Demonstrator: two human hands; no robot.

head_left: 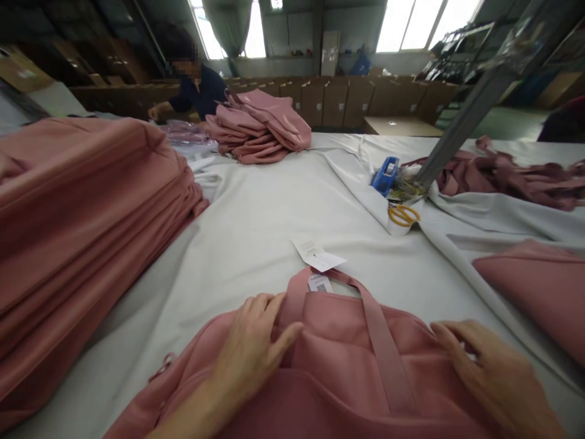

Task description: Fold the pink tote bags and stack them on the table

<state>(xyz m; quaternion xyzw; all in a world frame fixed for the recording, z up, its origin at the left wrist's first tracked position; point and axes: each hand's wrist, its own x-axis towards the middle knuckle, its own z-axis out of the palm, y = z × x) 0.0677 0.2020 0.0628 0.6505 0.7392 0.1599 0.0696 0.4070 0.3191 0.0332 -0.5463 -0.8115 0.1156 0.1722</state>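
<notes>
A pink garment (338,347) with shoulder straps lies flat on the white-covered table (256,231) right in front of me. My left hand (251,353) rests flat on its upper left part, fingers spread. My right hand (493,372) lies flat on the garment's right edge, fingers apart. A small label (320,283) sits at the neckline, and a white paper hang tag (317,255) lies on the cloth just beyond it. Neither hand grips anything.
A tall stack of folded pink garments (77,231) fills the left. Another pile (260,125) lies at the far side by a person in dark clothes (201,88). Yellow scissors (403,214), a blue tape dispenser (385,175), a slanted metal pole (461,122) and more pink cloth (539,292) are at the right.
</notes>
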